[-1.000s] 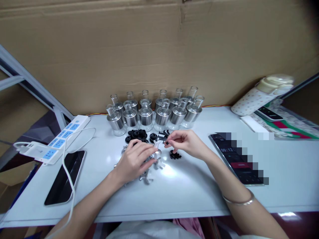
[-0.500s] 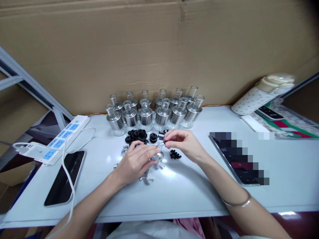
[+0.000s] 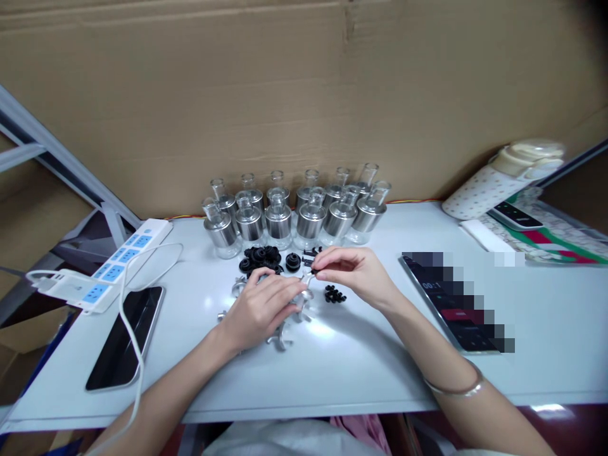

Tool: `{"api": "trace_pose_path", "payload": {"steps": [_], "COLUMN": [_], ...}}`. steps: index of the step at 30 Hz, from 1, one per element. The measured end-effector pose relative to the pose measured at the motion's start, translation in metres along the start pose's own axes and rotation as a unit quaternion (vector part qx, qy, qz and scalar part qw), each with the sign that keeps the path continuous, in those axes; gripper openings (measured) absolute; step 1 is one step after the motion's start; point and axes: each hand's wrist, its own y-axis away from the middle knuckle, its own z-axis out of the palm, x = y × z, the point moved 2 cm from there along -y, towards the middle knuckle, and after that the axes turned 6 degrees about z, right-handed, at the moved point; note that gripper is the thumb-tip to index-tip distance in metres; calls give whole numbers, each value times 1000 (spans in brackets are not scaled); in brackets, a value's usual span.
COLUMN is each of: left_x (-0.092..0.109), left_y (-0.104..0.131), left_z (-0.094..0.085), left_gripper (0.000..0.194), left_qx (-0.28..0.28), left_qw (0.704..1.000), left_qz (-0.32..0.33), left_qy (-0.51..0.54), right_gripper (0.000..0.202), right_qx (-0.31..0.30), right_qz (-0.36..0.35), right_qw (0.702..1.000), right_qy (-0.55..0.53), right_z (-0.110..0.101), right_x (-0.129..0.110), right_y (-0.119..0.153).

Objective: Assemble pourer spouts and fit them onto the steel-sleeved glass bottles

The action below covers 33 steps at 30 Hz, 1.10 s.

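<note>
- Silver metal fitting (image 3: 308,277), one, branched end visible: between the two hands, at the clock centre used below (12 o'clock lying away from the person). Judged light, stiff and not fragile; the smooth finish may slip. Best hold: body pinched firmly, branched end left free.
- Left hand (image 3: 259,307): at 8 o'clock, palm down, fingers and thumb drawn narrow on the fitting; exact contact partly hidden.
- Right hand (image 3: 354,272): at 3 o'clock, thumb and forefinger pinched on a small black piece (image 3: 314,272) at the fitting's tip. Piece probably very light, easily dropped; fingertip hold on its edges. Shape too small to tell.
- Loose silver fittings (image 3: 280,342), several: 7 to 9 o'clock, partly under the left hand.
- Black pins (image 3: 311,254): 12 o'clock, near.
- Black beads (image 3: 335,294), one cluster: 4 o'clock, near.
- Black ringed stoppers (image 3: 259,257), heap: 10 o'clock; likely rubbery, grippy. A single stopper (image 3: 292,261) stands just beside.
- Metal-banded glass bottles (image 3: 311,221), two rows, upright: 10 to 1 o'clock; judged fragile.
- Outlying on the worktop (image 3: 361,380): power strip (image 3: 121,263), 9 o'clock; dark-screened phone (image 3: 126,339), 8; lit phone (image 3: 434,291), 3; dotted flask (image 3: 494,183), tilted, 2.
</note>
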Motion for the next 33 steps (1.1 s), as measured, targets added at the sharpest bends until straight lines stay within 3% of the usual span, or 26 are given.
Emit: {"api": "trace_pose_path", "payload": {"steps": [11,15,33], "left_x": [0,-1,0], "left_y": [1,1,0], "left_z": [0,0,0], "left_gripper": [23,24,29], "left_qx": [1,4,-9], "left_qw": [1000,1000,1000], "left_qz": [-1,-9,3], "left_qy": [4,4,5], "right_gripper": [16,17,22], "right_qx": [3,9,-38], "right_qz": [40,25,78], "right_qw": [999,1000,996], "right_qy": [5,0,6], "right_z": [-2,-3,-2], "right_x": [4,2,2], "right_y": [1,1,1]}}
